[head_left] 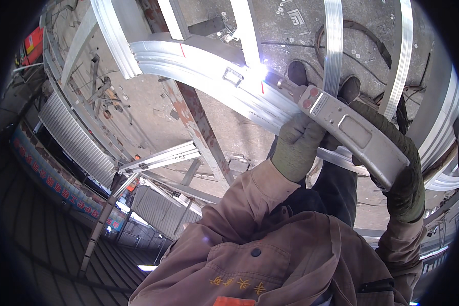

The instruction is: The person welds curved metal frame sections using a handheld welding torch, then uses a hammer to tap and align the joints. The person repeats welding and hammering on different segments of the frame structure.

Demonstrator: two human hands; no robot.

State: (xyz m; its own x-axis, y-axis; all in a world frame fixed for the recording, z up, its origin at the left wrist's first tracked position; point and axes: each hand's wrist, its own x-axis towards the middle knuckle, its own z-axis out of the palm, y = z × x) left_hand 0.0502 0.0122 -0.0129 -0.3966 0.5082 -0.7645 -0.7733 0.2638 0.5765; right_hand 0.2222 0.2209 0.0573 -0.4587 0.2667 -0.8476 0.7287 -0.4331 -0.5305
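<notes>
1. Curved metal rail (188, 61): sweeps rightward beneath the glare. Judgement: it needs to stay still, with the contact line clear, for an even join.
2. Straight metal bar (246, 30): lower end meets the rail at the bright spot (258, 72). Glare hides the seam, so bead quality cannot be read. Likely best: slow, steady travel along that edge, no dwelling, gaze shielded.
3. Nozzle (278, 80): front end of the torch, just beside the bright spot. Judgement: hold gap and slant constant; drift would leave the join uneven.
4. Left hand (298, 140): gloved, fingers folded in close by the torch's front underside. Whether they clasp it is hidden; a steadying role seems probable.
5. Handheld torch (349, 130): right of centre, above the legs. Long axis diagonal, lower right to upper left; nozzle points forward-left at the rail, broad rear end back toward the wearer's right.
6. Right hand (385, 122): gloved, wrapped around the torch body from its far side. Advice: guide from this grip, wrist loose.
</notes>
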